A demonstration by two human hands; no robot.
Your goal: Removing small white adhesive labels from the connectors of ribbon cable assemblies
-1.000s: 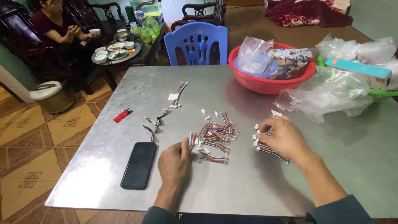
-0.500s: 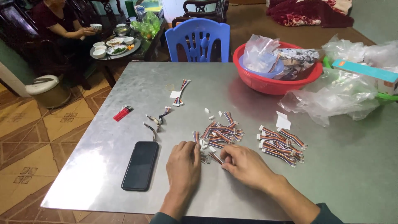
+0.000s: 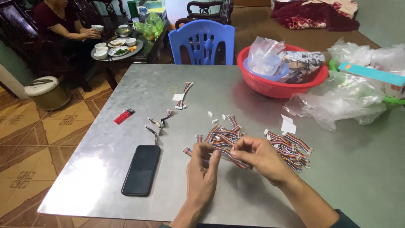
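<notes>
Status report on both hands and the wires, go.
Left hand and right hand pinch one ribbon cable between fingertips, over cable pile. Second pile right. Phone left, apart.

The right hand (image 3: 259, 158) has left the sorted bundle (image 3: 291, 147) and joined the left hand (image 3: 202, 171) at the loose cable pile (image 3: 221, 137).

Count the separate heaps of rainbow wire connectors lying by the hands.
2: the main heap under the left hand and right hand; a sorted heap further right. Stray cables lie apart.
</notes>
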